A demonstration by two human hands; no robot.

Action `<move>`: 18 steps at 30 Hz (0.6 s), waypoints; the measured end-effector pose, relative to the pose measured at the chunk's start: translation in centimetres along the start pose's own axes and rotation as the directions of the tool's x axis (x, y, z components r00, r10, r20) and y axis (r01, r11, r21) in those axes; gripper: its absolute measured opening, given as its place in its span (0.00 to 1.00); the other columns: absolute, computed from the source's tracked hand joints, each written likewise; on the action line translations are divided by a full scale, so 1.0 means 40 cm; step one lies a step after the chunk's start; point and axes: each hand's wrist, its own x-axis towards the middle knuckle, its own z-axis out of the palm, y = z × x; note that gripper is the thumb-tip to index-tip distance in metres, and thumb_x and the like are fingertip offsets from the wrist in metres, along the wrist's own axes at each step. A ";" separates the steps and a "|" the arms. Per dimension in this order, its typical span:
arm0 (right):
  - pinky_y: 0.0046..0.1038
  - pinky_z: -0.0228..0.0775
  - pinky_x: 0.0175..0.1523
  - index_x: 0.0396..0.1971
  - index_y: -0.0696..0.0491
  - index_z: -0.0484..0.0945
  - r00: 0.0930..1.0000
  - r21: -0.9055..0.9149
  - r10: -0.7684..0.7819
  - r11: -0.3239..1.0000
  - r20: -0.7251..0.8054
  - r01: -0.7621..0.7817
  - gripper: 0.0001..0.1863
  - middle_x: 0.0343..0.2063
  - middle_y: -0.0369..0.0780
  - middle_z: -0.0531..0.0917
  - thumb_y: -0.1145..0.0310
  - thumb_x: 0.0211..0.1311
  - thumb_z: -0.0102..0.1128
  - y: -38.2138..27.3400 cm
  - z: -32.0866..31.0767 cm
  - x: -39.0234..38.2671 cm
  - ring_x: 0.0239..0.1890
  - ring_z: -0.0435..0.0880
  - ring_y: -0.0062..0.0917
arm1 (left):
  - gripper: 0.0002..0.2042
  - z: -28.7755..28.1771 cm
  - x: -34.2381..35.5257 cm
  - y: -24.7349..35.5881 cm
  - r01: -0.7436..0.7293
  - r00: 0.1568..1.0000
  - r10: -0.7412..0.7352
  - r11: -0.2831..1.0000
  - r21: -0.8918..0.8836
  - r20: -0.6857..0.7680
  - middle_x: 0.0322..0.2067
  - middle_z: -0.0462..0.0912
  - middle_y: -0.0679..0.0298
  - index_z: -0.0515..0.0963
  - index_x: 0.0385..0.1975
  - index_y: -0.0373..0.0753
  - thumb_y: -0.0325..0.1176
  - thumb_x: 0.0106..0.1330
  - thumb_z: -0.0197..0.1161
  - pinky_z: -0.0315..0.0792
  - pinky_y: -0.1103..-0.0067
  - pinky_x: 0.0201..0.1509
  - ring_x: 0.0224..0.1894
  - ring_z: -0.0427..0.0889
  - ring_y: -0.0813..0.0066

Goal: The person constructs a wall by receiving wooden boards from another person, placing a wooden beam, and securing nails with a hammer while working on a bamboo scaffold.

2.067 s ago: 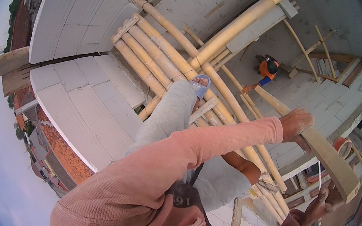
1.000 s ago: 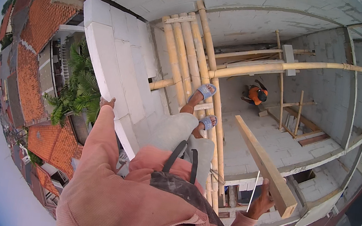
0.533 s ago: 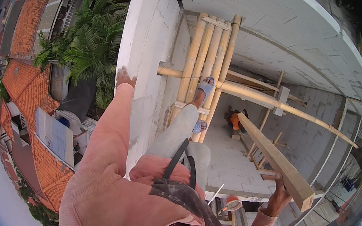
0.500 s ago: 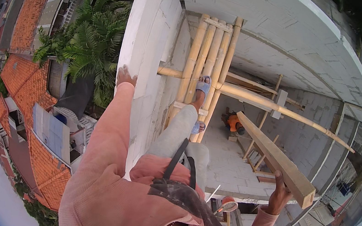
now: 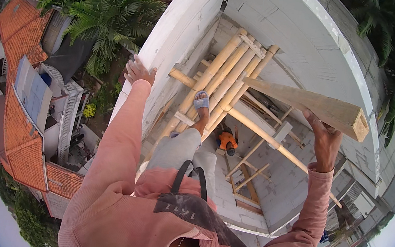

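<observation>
Right hand [image 5: 324, 139]: grasping timber [image 5: 306, 101] near its butt | long axis: leftward, toward right edge of bamboo platform [image 5: 220, 60] | left hand [image 5: 139, 71]: unclenched on top edge of wall [image 5: 171, 29], farther from timber

The right hand [image 5: 325, 144] has raised the wooden beam [image 5: 309, 104] (its far end now overlaps the bamboo poles [image 5: 225, 84] in view).

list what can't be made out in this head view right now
Right hand: in the head view, some fingers are hidden behind the long, square-edged wooden beam.
Left hand: in the head view, its palm is hidden, turned down onto the pale block wall.
Co-worker in an orange top: in the head view, too small to tell what the hands hold.
</observation>
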 end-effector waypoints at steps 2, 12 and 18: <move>0.27 0.76 0.48 0.42 0.62 0.84 0.986 -0.143 -0.152 0.976 0.075 0.161 0.19 0.37 0.42 0.88 0.69 0.54 0.79 -0.025 0.057 0.136 0.39 0.84 0.24 | 0.55 0.024 0.011 -0.027 0.008 1.000 -0.008 1.000 0.010 0.000 0.77 0.39 0.52 0.33 0.79 0.51 0.59 0.63 0.67 0.42 0.47 0.78 0.80 0.38 0.53; 0.25 0.77 0.46 0.40 0.62 0.84 0.965 -0.066 -0.126 0.987 0.232 0.145 0.20 0.33 0.41 0.87 0.60 0.56 0.76 0.018 0.413 0.707 0.36 0.85 0.23 | 0.55 0.038 -0.001 -0.043 -0.085 0.996 0.084 0.995 -0.053 -0.034 0.77 0.37 0.49 0.32 0.78 0.48 0.52 0.63 0.70 0.40 0.44 0.77 0.79 0.36 0.48; 0.24 0.81 0.47 0.45 0.63 0.80 0.986 0.209 -0.129 0.972 0.110 0.104 0.23 0.37 0.43 0.86 0.64 0.56 0.76 0.131 0.646 0.943 0.39 0.86 0.25 | 0.53 0.021 -0.008 -0.033 -0.126 0.991 0.122 0.990 -0.069 -0.062 0.76 0.39 0.48 0.34 0.78 0.45 0.50 0.64 0.68 0.40 0.44 0.76 0.79 0.38 0.46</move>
